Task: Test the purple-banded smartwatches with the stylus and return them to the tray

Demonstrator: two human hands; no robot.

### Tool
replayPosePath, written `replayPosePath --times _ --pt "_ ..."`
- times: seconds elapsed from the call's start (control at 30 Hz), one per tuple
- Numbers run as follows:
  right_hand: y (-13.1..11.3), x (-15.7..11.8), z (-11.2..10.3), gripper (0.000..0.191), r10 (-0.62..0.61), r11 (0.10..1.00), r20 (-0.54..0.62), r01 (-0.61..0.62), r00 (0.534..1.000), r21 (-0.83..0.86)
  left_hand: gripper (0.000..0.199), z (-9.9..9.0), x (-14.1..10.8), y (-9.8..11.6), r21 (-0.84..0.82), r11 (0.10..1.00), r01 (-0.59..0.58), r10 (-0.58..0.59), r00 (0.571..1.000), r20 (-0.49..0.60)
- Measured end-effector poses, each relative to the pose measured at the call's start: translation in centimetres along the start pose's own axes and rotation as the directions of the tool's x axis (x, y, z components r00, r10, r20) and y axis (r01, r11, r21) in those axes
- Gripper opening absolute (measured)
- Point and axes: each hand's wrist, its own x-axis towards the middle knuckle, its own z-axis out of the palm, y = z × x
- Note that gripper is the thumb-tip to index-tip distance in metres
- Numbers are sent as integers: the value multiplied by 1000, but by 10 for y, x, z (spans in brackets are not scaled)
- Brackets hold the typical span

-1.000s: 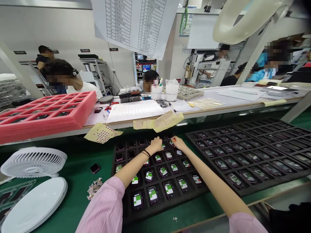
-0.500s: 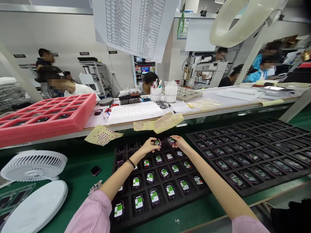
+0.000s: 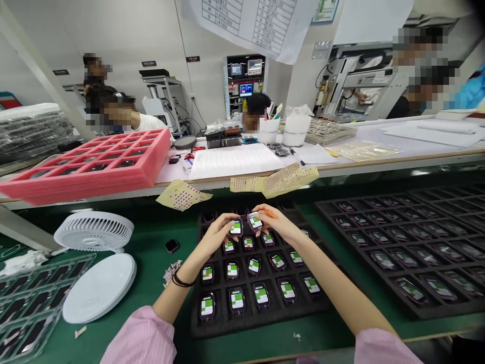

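Observation:
Two watch bodies without straps are up in my hands over the far part of a black foam tray. My left hand is closed on a watch whose lit green-and-white screen faces me. Close beside it, my right hand pinches another watch, tilted, with a similar screen. Something orange shows along the right fingers; I cannot make out what it is. Below, several watches lie in the tray's pockets with lit screens, a few showing a red patch. My forearms cover some pockets.
A second black tray of watches lies at right. On the left are a white fan, a loose watch and a clear plastic tray. The shelf above holds a pink foam tray; yellow sticker sheets hang from its edge.
The head view has shifted, showing more of the left side. Both held watches are now nearer and turned with their lit screens towards me.

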Motion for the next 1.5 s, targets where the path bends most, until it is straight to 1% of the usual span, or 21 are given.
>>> replayPosePath --times 0.03,0.1,0.2,0.33,0.43,0.5,0.57,0.73,0.83,1.0,1.1,1.27,1.5 --pt "1 1 3 25 5 1000 -26 -6 1000 -14 31 -1 -1 -1 5 1000 4 -4 1000 -18" --pt "2 2 8 25 24 1000 -36 -24 999 3 33 -2 -2 -3 11 1000 -7 8 999 -44" --pt "3 0 10 30 29 999 15 -29 999 26 35 -3 -2 -4 20 999 -46 46 998 -37" --pt "5 -3 11 34 4 1000 62 -2 998 -31 37 -1 -4 -3 20 998 -58 58 998 -18" --pt "9 -4 12 29 -10 997 23 12 1000 -70 36 0 -5 -3 14 998 -59 59 998 -8" --pt "12 -4 12 26 6 997 -10 -7 1000 -82 35 1 -6 -4 12 998 -64 64 998 -3" --pt "14 -4 12 27 21 997 -17 -22 1000 -69 35 2 -6 -4 9 997 -71 71 997 -4" --pt "11 -7 13 28 -24 999 64 27 998 -46 35 4 -5 -6 12 997 -70 70 997 -32" --pt "7 -9 12 29 -28 998 110 34 994 -51 34 3 -5 -7 16 997 -78 79 996 -37" --pt "6 -8 10 30 -53 996 147 64 988 -69 33 2 -6 -4 46 996 -74 75 997 -24" --pt "6 -8 10 29 -60 995 142 71 988 -69 34 1 -7 -2 61 996 -71 72 997 -20" --pt "6 -9 11 27 -52 997 100 58 994 -57 32 1 -7 -1 60 992 -110 111 993 -25" --pt "9 -8 10 28 -67 994 82 73 994 -76 35 0 -7 -2 54 997 -49 51 998 -36"
